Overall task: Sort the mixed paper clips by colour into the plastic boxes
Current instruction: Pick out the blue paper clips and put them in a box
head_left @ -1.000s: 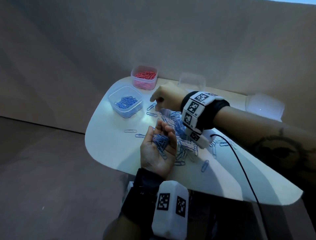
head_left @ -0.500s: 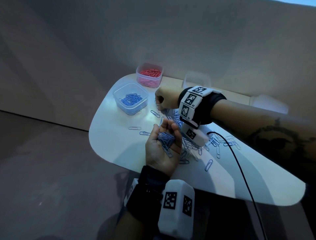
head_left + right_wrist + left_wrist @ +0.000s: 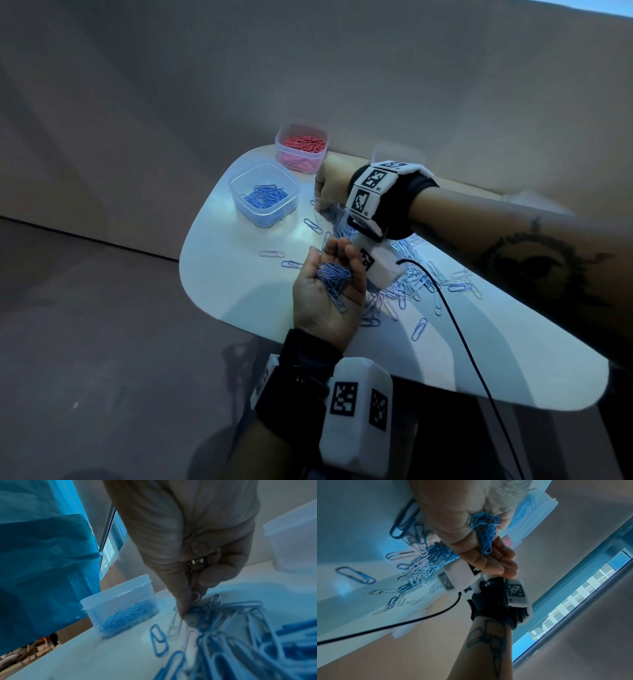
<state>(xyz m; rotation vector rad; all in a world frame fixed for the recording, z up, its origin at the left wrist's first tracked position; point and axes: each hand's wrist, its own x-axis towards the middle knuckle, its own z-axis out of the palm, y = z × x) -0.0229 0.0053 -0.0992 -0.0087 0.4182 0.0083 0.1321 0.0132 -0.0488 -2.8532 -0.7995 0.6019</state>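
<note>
My left hand [image 3: 337, 260] lies palm up over the white table [image 3: 239, 291], fingers curled round a bunch of blue paper clips [image 3: 334, 279]; the left wrist view shows the same bunch [image 3: 485, 524] in its grip. My right hand [image 3: 323, 202] points down at the far edge of the mixed pile of blue and white clips [image 3: 406, 289]. In the right wrist view its thumb and fingertip [image 3: 192, 599] pinch a pale clip [image 3: 196, 597]. Left of it stand a clear box with blue clips [image 3: 260, 219] [image 3: 120, 601] and a box with pink clips [image 3: 294, 161].
Loose clips lie scattered between the pile and the blue box, one white clip [image 3: 272, 254] apart at the left. An empty clear box [image 3: 295, 534] stands behind my right hand. A black cable [image 3: 455, 329] runs from my right wrist across the table to the near edge.
My right hand has drawn its fingers together and lowered its fingertips onto the clips near the blue box. The left hand still holds its bunch in the same place.
</note>
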